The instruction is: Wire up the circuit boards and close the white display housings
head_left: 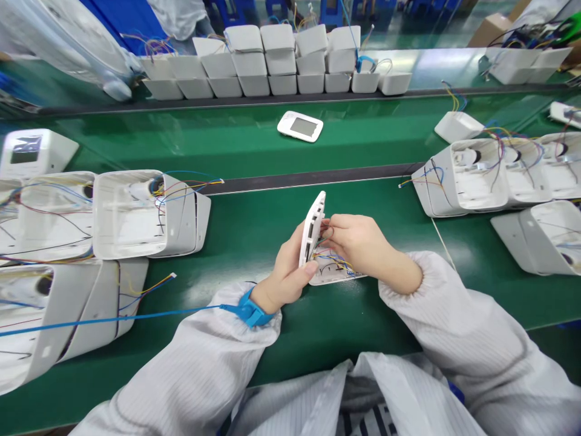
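Observation:
My left hand grips a white front panel, held tilted up on its edge with its slotted side showing. Close on its right, my right hand has its fingers pinched together around thin wires behind the panel. Below both hands a white housing lies on the green bench, with yellow, blue and black wires inside it. My right fingers hide the wire ends and part of the housing. A blue wrist strap circles my left wrist, and its cord runs off to the left.
White housings with wires stand at the left, and more housings at the right. A white panel with a grey screen lies beyond the dark strip. Stacked white boxes line the back shelf. A person is behind it.

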`<state>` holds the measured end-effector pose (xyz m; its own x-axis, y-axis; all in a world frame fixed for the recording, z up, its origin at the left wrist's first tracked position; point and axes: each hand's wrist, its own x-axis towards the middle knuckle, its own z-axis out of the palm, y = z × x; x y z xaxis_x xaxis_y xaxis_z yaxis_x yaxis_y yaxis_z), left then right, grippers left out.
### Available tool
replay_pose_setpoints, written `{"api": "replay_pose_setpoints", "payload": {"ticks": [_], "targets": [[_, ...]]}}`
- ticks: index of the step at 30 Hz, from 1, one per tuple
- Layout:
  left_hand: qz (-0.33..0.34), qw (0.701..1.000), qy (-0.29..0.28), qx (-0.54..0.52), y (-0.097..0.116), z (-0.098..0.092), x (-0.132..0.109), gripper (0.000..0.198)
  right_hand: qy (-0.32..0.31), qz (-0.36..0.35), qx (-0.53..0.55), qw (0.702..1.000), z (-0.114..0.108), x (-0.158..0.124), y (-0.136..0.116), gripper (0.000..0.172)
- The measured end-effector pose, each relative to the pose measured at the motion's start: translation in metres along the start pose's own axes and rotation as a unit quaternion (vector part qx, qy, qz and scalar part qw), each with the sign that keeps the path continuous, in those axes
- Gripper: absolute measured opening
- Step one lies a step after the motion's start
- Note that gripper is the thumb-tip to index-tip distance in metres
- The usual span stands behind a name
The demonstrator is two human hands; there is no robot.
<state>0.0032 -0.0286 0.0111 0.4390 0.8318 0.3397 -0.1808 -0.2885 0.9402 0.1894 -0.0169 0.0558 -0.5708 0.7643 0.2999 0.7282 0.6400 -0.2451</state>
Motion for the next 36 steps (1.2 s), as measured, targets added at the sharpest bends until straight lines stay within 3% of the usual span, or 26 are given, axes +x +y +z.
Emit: {"api": "replay_pose_setpoints", "payload": {"ticks": [5,9,13,15,19,23,30,33,36], "targets": [[-0.011,1.0,-0.01,-0.028,0.001,0.0,0.001,0.067,0.005,0.019,-0.017,1.0,0.003,-0.001,-0.003,0.028],[-0.019,0.998,0.009,-0.055,-0.004,-0.002,0.001,0.069,0.02,0.063,0.084,0.994,-0.007,-0.003,-0.002,0.029],[-0.025,0.998,0.019,-0.058,-0.008,-0.004,0.0,0.072,-0.06,0.005,0.276,0.959,-0.03,-0.006,0.001,0.033],[-0.024,0.998,0.015,-0.062,-0.008,-0.004,0.0,0.071,-0.092,-0.01,0.299,0.95,-0.039,-0.008,0.004,0.028],[-0.014,0.998,0.01,-0.061,-0.005,-0.003,0.0,0.069,-0.062,0.033,0.289,0.955,-0.042,-0.012,0.011,0.015],[0.006,1.0,0.0,-0.028,-0.003,-0.002,0.0,0.072,-0.054,0.02,0.267,0.962,-0.031,-0.013,0.014,0.015],[0.042,0.997,-0.03,0.057,0.003,0.004,0.002,0.082,-0.061,-0.006,-0.011,0.998,-0.017,-0.01,0.009,0.019],[0.049,0.991,-0.03,0.119,0.004,0.004,0.003,0.089,-0.049,0.013,-0.049,0.998,-0.014,-0.01,0.007,0.017],[0.076,0.977,-0.036,0.197,0.007,0.003,0.005,0.089,-0.078,0.064,-0.041,0.994,-0.01,-0.01,0.004,0.018]]}}
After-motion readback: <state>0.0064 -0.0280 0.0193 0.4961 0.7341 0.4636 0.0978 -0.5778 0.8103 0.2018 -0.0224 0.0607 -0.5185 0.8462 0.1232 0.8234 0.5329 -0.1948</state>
